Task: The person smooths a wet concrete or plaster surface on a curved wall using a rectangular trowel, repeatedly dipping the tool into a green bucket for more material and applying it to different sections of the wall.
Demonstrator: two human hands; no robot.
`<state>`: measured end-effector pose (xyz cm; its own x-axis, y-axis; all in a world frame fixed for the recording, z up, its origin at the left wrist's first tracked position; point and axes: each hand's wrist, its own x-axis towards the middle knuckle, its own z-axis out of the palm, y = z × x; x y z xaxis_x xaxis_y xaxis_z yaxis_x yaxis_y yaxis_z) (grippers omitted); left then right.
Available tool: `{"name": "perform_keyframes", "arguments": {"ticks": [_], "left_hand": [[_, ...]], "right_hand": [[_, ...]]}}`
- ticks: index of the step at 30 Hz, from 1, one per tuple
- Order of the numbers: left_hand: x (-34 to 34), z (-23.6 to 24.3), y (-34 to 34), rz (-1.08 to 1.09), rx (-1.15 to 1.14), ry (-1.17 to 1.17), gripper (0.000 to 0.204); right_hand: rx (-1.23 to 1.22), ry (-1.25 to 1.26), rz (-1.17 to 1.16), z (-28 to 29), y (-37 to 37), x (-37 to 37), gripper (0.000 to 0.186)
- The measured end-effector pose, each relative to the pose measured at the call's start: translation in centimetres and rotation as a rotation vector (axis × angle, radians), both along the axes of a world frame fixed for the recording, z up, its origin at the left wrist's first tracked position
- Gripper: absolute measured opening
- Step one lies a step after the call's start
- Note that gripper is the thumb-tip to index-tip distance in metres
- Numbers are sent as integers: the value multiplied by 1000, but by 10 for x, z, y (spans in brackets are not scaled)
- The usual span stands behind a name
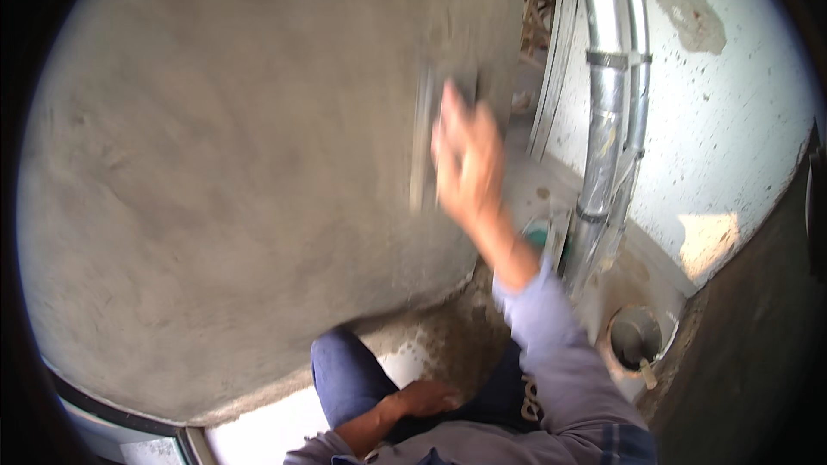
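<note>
A long, narrow, grey metal plastering trowel (424,142) stands upright, its flat blade pressed against a broad grey wall of wet cement plaster (215,164). Motion blurs it, and its handle is hidden. The plaster looks smooth with faint sweeping marks, ending in a ragged lower edge above the floor.

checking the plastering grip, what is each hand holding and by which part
The right hand holds a flat grey plastering trowel against the grey plastered wall, seemingly by its back handle, hidden by blur. The left hand rests empty on the blue-trousered thigh.
</note>
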<state>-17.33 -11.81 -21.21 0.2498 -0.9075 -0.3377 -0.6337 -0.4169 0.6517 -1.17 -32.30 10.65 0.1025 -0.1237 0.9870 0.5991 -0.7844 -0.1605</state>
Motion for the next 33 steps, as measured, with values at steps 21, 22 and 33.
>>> {"name": "perform_keyframes", "arguments": {"ticks": [21, 22, 33], "left_hand": [[2, -18, -2, -4, -31, -4, 54], [3, -16, -3, -9, 5, -13, 54], [-1, -7, -7, -10, -57, 4, 53]], "right_hand": [[-220, -46, 42, 3, 12, -17, 45], [-210, 11, 13, 7, 10, -12, 44], [-198, -250, -128, 251, 3, 32, 42]]}}
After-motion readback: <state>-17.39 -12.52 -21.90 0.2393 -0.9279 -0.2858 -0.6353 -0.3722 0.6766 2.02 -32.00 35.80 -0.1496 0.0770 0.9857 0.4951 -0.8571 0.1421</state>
